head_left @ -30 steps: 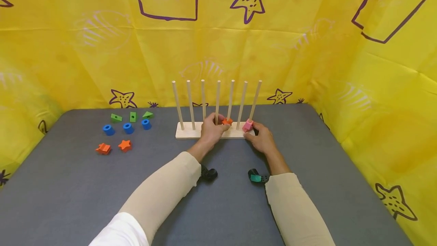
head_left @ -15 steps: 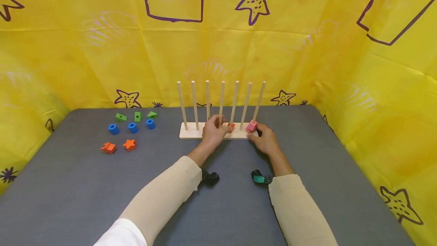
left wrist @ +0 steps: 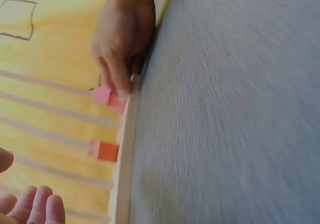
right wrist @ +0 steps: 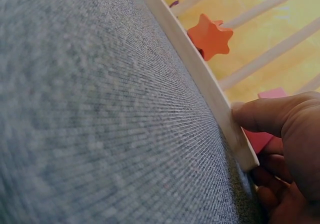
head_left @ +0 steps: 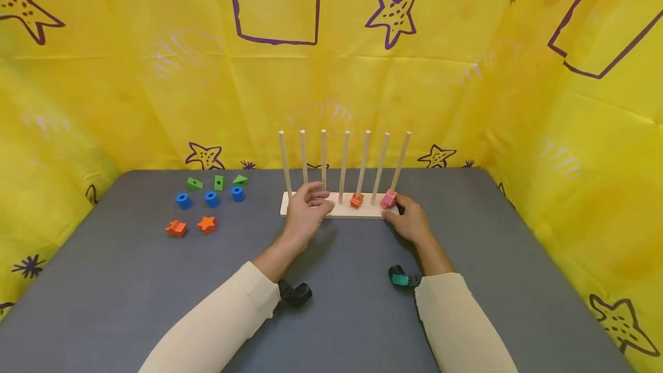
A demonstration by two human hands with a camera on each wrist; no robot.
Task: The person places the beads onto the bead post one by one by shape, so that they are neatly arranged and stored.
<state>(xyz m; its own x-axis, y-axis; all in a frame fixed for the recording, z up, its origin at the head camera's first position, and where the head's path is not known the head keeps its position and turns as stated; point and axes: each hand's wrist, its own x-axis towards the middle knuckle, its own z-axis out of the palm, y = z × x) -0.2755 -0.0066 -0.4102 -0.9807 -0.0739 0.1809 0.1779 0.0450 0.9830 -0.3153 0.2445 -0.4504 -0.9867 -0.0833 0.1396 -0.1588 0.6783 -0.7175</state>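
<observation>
A pale wooden peg stand (head_left: 362, 210) with several upright pegs sits on the table. My right hand (head_left: 411, 222) grips its right end; in the right wrist view the thumb (right wrist: 265, 115) lies on the base's front edge and the fingers curl behind. Beside that hand, a pink block (head_left: 388, 199) is on the rightmost peg. An orange star (head_left: 356, 200) rests low on the third peg from the right. Nothing is held by my left hand (head_left: 305, 217), which is in front of the stand's left part with its fingers (left wrist: 56, 210) loosely bent and apart from the star.
Left of the stand lie two orange pieces, one a star (head_left: 207, 224) and one a tipped piece (head_left: 176, 228). Behind them are blue cylinders (head_left: 212, 199) and green blocks (head_left: 219, 182). A yellow patterned cloth (head_left: 259, 91) hangs behind the grey table (head_left: 342, 304).
My left hand has let go of the orange star on its peg and moved left. The right hand stays at the stand's right end. The head view has shifted slightly.
</observation>
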